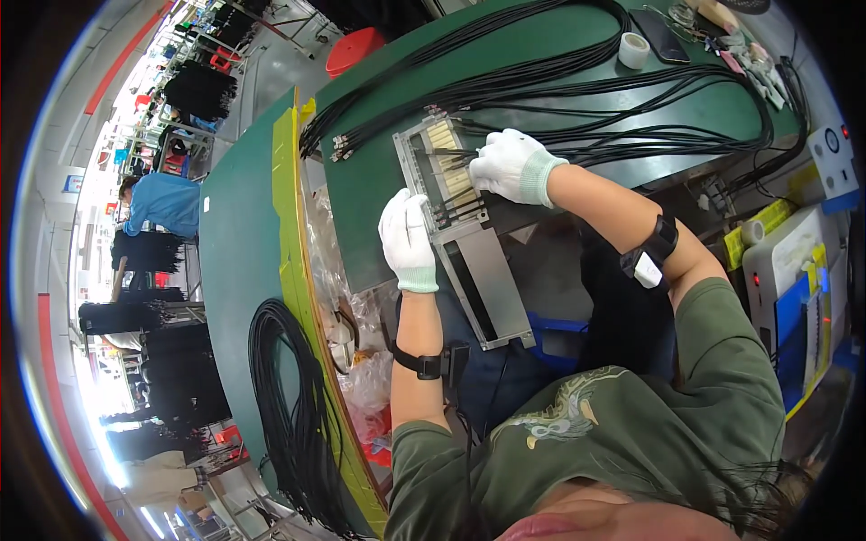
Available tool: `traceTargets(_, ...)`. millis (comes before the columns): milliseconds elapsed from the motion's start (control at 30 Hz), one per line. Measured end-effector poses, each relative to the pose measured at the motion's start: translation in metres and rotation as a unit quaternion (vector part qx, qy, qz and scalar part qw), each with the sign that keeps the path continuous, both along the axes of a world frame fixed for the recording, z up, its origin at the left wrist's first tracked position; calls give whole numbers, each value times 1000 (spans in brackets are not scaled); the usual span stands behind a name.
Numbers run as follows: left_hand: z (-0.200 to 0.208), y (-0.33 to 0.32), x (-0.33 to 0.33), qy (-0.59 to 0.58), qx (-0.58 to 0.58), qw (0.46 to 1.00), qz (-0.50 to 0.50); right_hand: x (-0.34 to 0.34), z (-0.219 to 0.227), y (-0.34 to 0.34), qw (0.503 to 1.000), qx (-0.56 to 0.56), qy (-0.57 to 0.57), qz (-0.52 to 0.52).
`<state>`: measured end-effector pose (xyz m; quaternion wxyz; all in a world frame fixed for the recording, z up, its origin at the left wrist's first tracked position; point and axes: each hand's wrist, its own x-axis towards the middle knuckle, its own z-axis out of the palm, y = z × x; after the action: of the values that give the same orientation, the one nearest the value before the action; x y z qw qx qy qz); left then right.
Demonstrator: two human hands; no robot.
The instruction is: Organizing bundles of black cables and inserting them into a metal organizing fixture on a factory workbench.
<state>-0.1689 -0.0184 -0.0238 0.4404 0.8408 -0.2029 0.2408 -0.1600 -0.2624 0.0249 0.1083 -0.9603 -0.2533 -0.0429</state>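
A long metal fixture (pixel 496 281) lies across the green table's near edge, its lower part jutting over my lap. Cream-coloured blocks (pixel 439 137) stand in a row in its upper frame, with short lengths of black cable across several of them. My left hand (pixel 407 236), in a white glove, is closed at the frame's left edge; what its fingertips hold, if anything, is hidden. On the right side of the blocks, my gloved right hand (pixel 511 168) pinches a black cable (pixel 458 153). More black cables (pixel 577 135) run from behind that hand toward the right.
Bundled black cables (pixel 505 90) loop over the green table (pixel 361 200), near a white tape roll (pixel 633 51) and a dark phone (pixel 661 36). Another cable coil (pixel 289 397) hangs on the left table. Plastic bags (pixel 365 388) fill the gap between tables. A white machine (pixel 794 279) stands right.
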Motion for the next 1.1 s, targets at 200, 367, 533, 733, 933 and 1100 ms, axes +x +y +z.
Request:
traceTargets(200, 15, -12, -6, -48, 166, 984, -45, 3, -9, 2, 999, -9, -33, -9)
traceTargets(367, 20, -17, -8, -25, 279, 960, -26, 7, -5, -1, 993, 50, -96, -48)
traceTargets(533, 20, -25, -5, -6, 272, 962, -35, 20, -14, -6, 987, -29, -126, -99)
traceTargets(733, 8, -20, -5, 4, 149, 988, -40, 20, -16, -8, 991, 12, -120, -66)
traceTargets(933, 5, -7, 6, 56, -54, 996, -46, 12, 1, 2, 981, 101, -145, 75)
traceTargets(1100, 8, -14, 3, 24, -36, 998, -51, 8, 0, 10, 986, 122, -83, 74)
